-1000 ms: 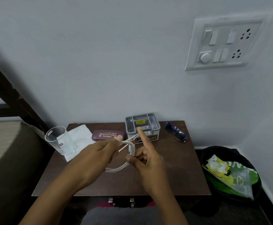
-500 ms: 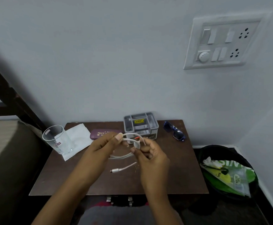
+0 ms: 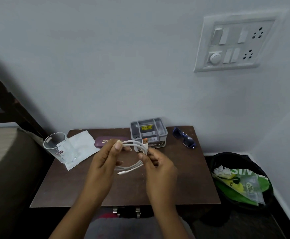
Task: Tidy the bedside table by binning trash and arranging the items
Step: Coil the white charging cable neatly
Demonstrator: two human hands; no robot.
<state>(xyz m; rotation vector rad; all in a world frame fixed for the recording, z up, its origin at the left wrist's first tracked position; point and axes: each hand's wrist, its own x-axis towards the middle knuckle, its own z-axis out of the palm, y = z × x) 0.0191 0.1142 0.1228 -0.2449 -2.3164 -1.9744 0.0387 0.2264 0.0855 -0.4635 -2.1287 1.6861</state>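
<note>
Both hands hold a coiled white charging cable (image 3: 134, 144) above the middle of the dark wooden bedside table (image 3: 183, 183). My left hand (image 3: 104, 159) pinches the coil's left side, and my right hand (image 3: 158, 165) grips its right side just below the orange USB plug. The small connector end hangs loose under the coil. Behind the hands stand a grey compartment organiser (image 3: 148, 131) and a maroon spectacle case (image 3: 103, 142), partly hidden by my left thumb.
A clear glass (image 3: 58, 147) stands on a white tissue (image 3: 82, 144) at the table's back left. Blue sunglasses (image 3: 183, 138) lie at the back right. A black bin (image 3: 240, 180) with wrappers sits on the floor to the right. A bed edge lies left.
My right index finger, extended a second ago, has curled onto the cable. The loop has tightened into a neater coil, and the small connector end now hangs free below it.
</note>
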